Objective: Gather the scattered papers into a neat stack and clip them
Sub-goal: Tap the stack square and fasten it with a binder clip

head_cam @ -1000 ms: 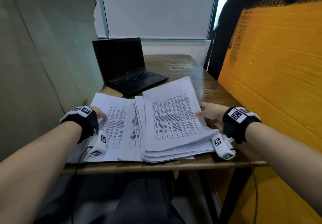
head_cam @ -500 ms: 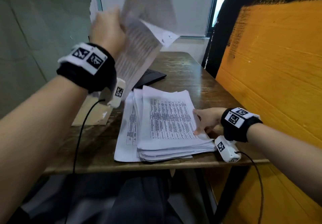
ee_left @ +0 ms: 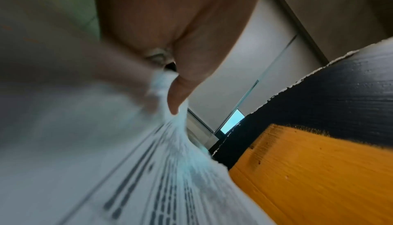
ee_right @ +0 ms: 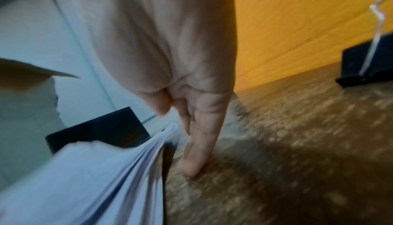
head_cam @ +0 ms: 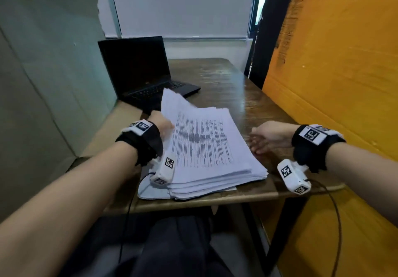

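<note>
A thick stack of printed papers [head_cam: 211, 147] lies near the front edge of the wooden table [head_cam: 232, 83]. My left hand [head_cam: 164, 126] grips the left edge of the top bundle, whose far corner curls upward. In the left wrist view the thumb [ee_left: 180, 91] pinches those sheets [ee_left: 161, 169]. My right hand [head_cam: 261, 141] lies open just right of the stack, apart from its edge. Its straight fingers [ee_right: 191, 144] touch the tabletop beside the stack [ee_right: 95, 178]. A black binder clip [ee_right: 365, 62] stands on the table to the right, seen only in the right wrist view.
An open black laptop [head_cam: 142, 70] sits at the back left of the table. An orange board [head_cam: 333, 83] walls the right side and a grey-green panel [head_cam: 43, 72] the left. One sheet [head_cam: 150, 190] pokes out at the stack's front left corner.
My left hand brought its raised bundle down onto the stack. My right hand slid off the stack's top to the table at its right side.
</note>
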Motion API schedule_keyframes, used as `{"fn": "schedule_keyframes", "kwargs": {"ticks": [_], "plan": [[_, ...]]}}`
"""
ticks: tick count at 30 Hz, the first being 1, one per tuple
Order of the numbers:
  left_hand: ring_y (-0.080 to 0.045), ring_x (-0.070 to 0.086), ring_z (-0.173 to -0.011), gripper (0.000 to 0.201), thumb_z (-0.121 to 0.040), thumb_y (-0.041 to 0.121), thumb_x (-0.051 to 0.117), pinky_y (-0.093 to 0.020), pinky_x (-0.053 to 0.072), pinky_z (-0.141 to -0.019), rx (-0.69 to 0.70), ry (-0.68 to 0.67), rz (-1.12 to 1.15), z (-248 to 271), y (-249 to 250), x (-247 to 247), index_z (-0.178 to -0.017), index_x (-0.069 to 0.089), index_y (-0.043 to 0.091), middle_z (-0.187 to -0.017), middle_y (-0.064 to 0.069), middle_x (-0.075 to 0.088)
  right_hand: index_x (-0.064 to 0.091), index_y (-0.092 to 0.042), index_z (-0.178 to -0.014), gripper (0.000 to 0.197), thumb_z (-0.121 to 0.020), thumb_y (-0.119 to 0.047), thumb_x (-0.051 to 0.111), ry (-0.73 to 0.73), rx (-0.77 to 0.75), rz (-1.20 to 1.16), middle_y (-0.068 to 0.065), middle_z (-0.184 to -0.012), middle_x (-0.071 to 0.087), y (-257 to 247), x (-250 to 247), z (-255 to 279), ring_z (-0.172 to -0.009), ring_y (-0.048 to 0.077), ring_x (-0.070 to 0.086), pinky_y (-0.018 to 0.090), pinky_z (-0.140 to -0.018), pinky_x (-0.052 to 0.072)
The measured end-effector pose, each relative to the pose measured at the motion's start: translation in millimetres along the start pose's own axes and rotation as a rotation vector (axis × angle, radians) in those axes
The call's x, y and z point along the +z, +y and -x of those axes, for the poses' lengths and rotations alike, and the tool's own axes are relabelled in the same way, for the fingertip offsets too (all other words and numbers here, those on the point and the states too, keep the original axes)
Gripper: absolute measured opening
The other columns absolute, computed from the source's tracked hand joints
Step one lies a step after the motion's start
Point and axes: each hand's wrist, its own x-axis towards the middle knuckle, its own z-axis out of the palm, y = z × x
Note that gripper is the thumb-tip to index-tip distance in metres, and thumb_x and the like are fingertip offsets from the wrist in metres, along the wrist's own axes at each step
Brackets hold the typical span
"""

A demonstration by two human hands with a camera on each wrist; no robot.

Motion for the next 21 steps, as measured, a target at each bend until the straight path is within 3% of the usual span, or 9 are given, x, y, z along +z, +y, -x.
{"fn": "schedule_keyframes", "kwargs": {"ticks": [2,4,6,8,10,12,15,18,21], "plan": [[-0.032,0.050,-0.125,0.076,-0.082,0.023,0.071,-0.037,0.046,-0.100,-0.081,-0.042,-0.146,-9,-14,-1,-0.139,0.033,-0.009,-0.139,-0.020,0.046,0.042,-0.001,-0.122,0.042,-0.104,-0.038,0.037,0.045,0.023,-0.180,0.020,-0.100,0.056,2,-6,-1,-0.084,0.027,0.060,0.035,-0.069,0.051],[-0.033,0.043,-0.132,0.078,-0.088,0.034,0.064,-0.038,0.039,-0.107,-0.114,-0.053,-0.163,-15,-23,-5,-0.144,0.028,-0.006,-0.147,-0.020,0.036,0.041,-0.006,-0.123,0.044,-0.100,-0.043,0.045,0.018,0.024,-0.282,0.015,-0.101,0.053,0,-5,-4,-0.087,0.023,0.056,0.032,-0.073,0.049],[-0.034,0.042,-0.132,0.064,-0.094,0.039,0.053,-0.037,0.038,-0.106,-0.102,-0.092,-0.128,-9,-29,-6,-0.142,0.037,-0.001,-0.148,-0.019,0.037,0.046,-0.004,-0.127,0.045,-0.098,-0.039,0.051,-0.056,0.023,-0.319,0.012,-0.100,0.055,0,5,-7,-0.086,0.021,0.054,0.031,-0.074,0.046],[-0.032,0.036,-0.137,0.061,-0.098,0.039,0.047,-0.033,0.040,-0.101,-0.141,-0.131,0.035,-1,-31,2,-0.144,0.033,0.002,-0.151,-0.015,0.034,0.045,0.001,-0.135,0.049,-0.099,-0.032,0.052,-0.129,0.020,-0.234,0.012,-0.118,0.059,-5,24,-11,-0.094,0.021,0.058,0.030,-0.080,0.048],[-0.026,0.032,-0.140,0.069,-0.095,0.043,0.051,-0.021,0.047,-0.093,-0.158,-0.114,0.222,-5,-37,8,-0.147,0.027,0.005,-0.151,-0.006,0.032,0.039,0.004,-0.141,0.058,-0.096,-0.029,0.057,-0.149,-0.003,-0.077,0.014,-0.140,0.049,-12,43,-16,-0.116,0.027,0.056,0.037,-0.097,0.046],[-0.029,0.045,-0.131,0.090,-0.077,0.053,0.066,-0.032,0.046,-0.099,-0.144,-0.104,0.316,-11,-40,7,-0.146,0.030,0.006,-0.150,-0.009,0.038,0.037,0.001,-0.143,0.060,-0.095,-0.027,0.060,-0.158,-0.035,0.054,0.008,-0.149,0.041,-22,55,-16,-0.133,0.029,0.043,0.032,-0.103,0.035],[-0.027,0.064,-0.100,0.059,-0.076,0.025,0.074,-0.037,0.053,-0.088,-0.144,-0.115,0.437,-21,-54,-1,-0.126,0.053,0.001,-0.121,-0.015,0.063,0.043,-0.010,-0.144,0.051,-0.097,-0.023,0.057,-0.244,-0.060,0.161,0.001,-0.152,0.040,-29,60,-16,-0.136,0.024,0.039,0.032,-0.107,0.035],[-0.039,0.058,-0.114,0.049,-0.084,-0.003,0.064,-0.042,0.048,-0.092,-0.079,-0.166,0.368,1,-45,-14,-0.130,0.050,-0.006,-0.126,-0.022,0.058,0.056,-0.011,-0.132,0.034,-0.098,-0.016,0.053,-0.256,-0.109,0.208,-0.001,-0.133,0.060,-30,51,-16,-0.106,0.014,0.057,0.023,-0.080,0.047],[-0.031,0.063,-0.097,0.052,-0.081,-0.017,0.059,-0.036,0.052,-0.074,0.160,-0.107,0.346,11,-26,-22,-0.130,0.045,-0.002,-0.118,-0.020,0.060,0.056,-0.011,-0.131,0.040,-0.093,-0.022,0.062,-0.092,-0.275,0.275,0.006,-0.132,0.061,-41,29,-19,-0.112,0.023,0.061,0.033,-0.091,0.050]]}}
